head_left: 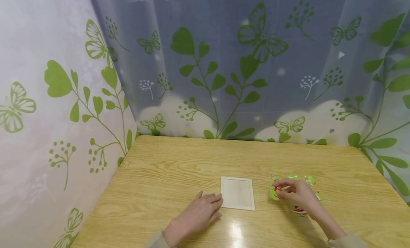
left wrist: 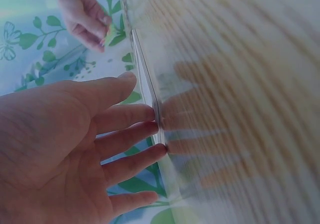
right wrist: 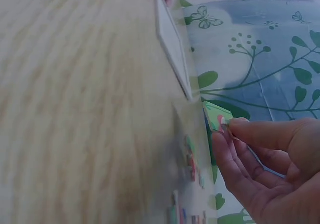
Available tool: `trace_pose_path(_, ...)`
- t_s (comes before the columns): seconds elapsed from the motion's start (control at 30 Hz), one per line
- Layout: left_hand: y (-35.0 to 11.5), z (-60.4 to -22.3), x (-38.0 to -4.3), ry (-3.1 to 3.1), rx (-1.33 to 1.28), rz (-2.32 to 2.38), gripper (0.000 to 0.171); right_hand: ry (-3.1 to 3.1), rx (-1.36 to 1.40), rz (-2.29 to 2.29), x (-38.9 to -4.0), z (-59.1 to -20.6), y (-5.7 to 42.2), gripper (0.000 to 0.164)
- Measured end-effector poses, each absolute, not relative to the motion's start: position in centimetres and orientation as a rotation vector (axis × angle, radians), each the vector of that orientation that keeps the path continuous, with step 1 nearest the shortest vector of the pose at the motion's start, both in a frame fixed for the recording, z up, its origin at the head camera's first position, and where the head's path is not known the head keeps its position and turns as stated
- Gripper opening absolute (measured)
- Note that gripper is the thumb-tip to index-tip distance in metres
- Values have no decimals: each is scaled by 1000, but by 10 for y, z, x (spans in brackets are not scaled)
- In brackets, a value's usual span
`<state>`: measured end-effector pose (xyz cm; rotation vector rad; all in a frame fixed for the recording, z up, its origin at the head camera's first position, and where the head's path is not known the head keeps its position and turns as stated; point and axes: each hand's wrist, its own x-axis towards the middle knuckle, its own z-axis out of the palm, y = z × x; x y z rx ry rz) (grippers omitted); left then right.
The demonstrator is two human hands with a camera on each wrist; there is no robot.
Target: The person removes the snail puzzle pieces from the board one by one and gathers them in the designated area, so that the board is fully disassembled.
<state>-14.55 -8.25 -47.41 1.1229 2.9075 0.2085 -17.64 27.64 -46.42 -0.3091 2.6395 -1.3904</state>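
A square, shallow white puzzle tray (head_left: pixel 237 193) lies flat on the table with nothing in it. My left hand (head_left: pixel 199 213) rests beside it, fingers straight and spread; in the left wrist view the fingertips (left wrist: pixel 159 149) are right at the tray's near edge. To the right, my right hand (head_left: pixel 300 196) pinches a flat green puzzle piece (right wrist: pixel 216 116) with a pink spot between thumb and fingers, raised above the table. Several colourful puzzle pieces (head_left: pixel 300 211) lie under and around that hand, partly hidden by it.
The wood-grain table (head_left: pixel 179 159) meets a blue-grey curtain (head_left: pixel 221 62) with green leaves and butterflies at its back edge. A pale patterned curtain (head_left: pixel 35 134) stands along the left side. Light glares off the table in front of the tray.
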Motion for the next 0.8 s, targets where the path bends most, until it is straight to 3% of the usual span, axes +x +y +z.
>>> trace_pose_path(0.8, -83, -475, -145, 2926, 1153, 221, 43, 2703, -407, -1138, -170, -479, 278, 19)
